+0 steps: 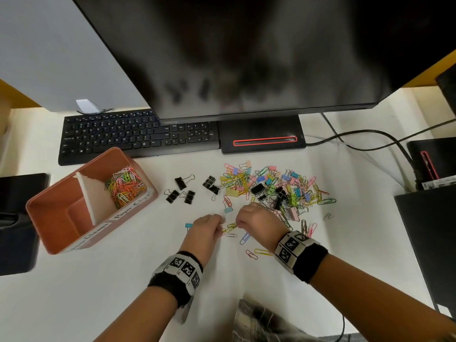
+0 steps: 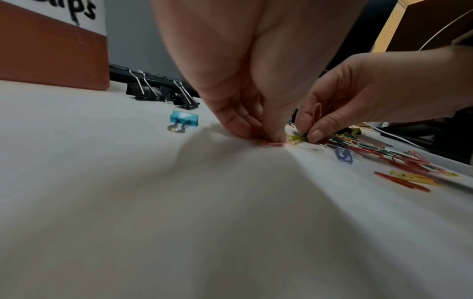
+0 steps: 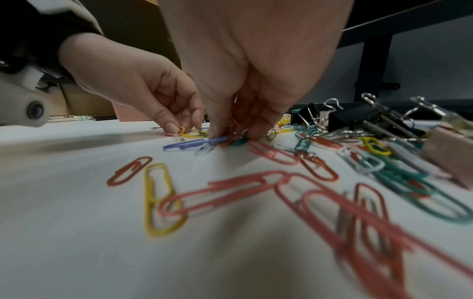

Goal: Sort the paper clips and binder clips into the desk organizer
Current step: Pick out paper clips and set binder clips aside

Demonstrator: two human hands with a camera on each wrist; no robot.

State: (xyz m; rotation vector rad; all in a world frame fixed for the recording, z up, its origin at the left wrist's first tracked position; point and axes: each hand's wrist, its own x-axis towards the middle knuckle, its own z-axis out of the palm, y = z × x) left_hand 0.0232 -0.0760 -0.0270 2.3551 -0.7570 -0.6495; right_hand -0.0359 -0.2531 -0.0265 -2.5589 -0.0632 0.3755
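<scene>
Loose paper clips (image 1: 243, 236) lie scattered on the white desk (image 1: 123, 280) at the lower centre of the head view, just in front of both hands. The left hand (image 1: 206, 229) has its fingertips (image 2: 277, 137) curled down to the desk, pinching at a pink clip (image 2: 274, 144) that lies flat under them. The right hand (image 1: 256, 222), just beside it, also has its fingers bent to the surface; it pinches a small bunch of clips, with a red one (image 2: 317, 112) showing between thumb and fingers in the left wrist view. Yellow clips (image 1: 230, 227) lie in the gap between the two hands.

Behind the right hand, centre right of the head view, sits the mixed pile (image 1: 276, 187) of coloured paper clips with pastel and black binder clips. Left of the pile, several black binder clips (image 1: 181, 190) stand apart on the desk, and a blue binder clip (image 1: 188, 225) lies just left of the left hand.

The organizer (image 1: 61, 228), a terracotta box split by a white divider, stands at centre left. Its right compartment holds a heap of sorted clips (image 1: 124, 185); the left compartment shows none.

A keyboard (image 1: 138, 134) lies beyond the organizer, and a dark monitor (image 1: 246, 58) fills the top of the frame.
</scene>
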